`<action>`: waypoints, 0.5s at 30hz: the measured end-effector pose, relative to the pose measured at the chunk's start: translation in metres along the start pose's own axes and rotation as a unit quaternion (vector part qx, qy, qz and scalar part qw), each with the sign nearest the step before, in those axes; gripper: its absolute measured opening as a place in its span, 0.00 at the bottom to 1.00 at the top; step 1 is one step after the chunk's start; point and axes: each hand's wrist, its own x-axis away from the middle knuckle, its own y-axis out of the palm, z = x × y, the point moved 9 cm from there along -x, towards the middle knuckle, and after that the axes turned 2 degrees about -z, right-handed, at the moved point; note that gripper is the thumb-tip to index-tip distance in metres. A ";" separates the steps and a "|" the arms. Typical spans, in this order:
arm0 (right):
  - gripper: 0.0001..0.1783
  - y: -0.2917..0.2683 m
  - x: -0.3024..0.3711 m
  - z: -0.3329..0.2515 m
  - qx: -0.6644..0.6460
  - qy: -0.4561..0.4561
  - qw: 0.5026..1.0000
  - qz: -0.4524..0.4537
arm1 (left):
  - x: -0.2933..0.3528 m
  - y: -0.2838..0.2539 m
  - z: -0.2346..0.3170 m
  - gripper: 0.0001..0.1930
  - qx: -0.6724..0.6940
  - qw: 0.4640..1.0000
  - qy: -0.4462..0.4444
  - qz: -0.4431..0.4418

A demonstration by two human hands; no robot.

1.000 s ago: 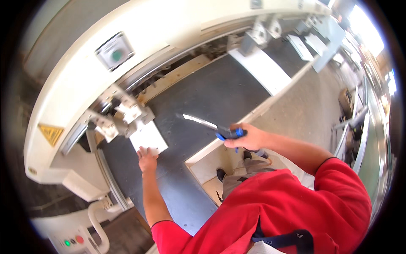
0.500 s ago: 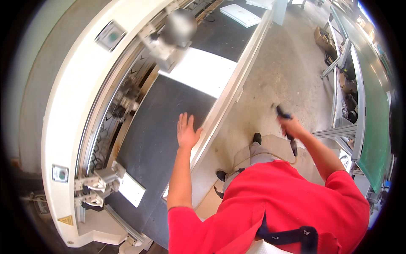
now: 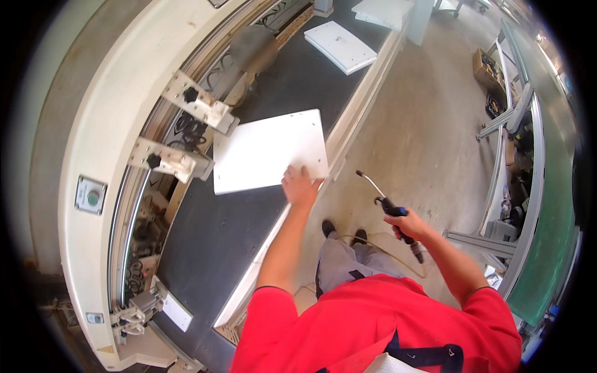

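Observation:
A rectangular white panel [image 3: 264, 152] with small holes lies askew across the dark conveyor belt [image 3: 211, 233]. My left hand [image 3: 300, 186] rests on the panel's near right corner, fingers spread over its upper face. In my right hand [image 3: 408, 225], held out over the floor, is an air blow gun [image 3: 393, 210] with a black body and a thin bent metal nozzle. The nozzle points up and to the left, away from the panel. A hose [image 3: 398, 256] runs from the gun past my legs.
Stacked white panels [image 3: 342, 46] lie farther up the belt. Metal brackets [image 3: 198, 102] with black knobs line the machine's left side, near the panel. A smaller white piece [image 3: 177, 312] sits by the lower bracket. At right stands a metal-framed table with a green top [image 3: 544, 248].
My left hand has gone from above the bare belt onto the white panel, which now lies at a different angle. The blow gun's nozzle shows clearly now, and my view has shifted along the machine.

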 end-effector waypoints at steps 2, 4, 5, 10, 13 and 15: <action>0.18 0.018 -0.027 -0.045 -0.023 -0.046 0.999 -0.014 | -0.050 -0.004 0.023 0.31 0.067 0.997 -0.029 0.009; 0.17 0.032 -0.054 -0.085 -0.055 -0.081 0.995 -0.027 | -0.103 -0.014 0.023 0.30 0.165 0.982 0.049 0.075; 0.16 0.040 -0.070 -0.100 -0.079 -0.089 0.992 -0.036 | -0.122 -0.019 0.008 0.30 0.211 0.968 0.087 0.108; 0.23 0.065 -0.137 -0.152 -0.013 -0.082 0.993 -0.084 | -0.132 -0.037 -0.135 0.37 0.032 0.973 -0.133 0.187; 0.41 0.096 -0.159 -0.176 0.066 -0.095 0.987 -0.113 | -0.081 -0.031 -0.196 0.39 0.035 0.967 -0.196 0.156; 0.44 0.118 -0.155 -0.198 0.149 -0.093 0.974 -0.142 | -0.037 -0.002 -0.204 0.39 0.056 0.977 -0.147 0.143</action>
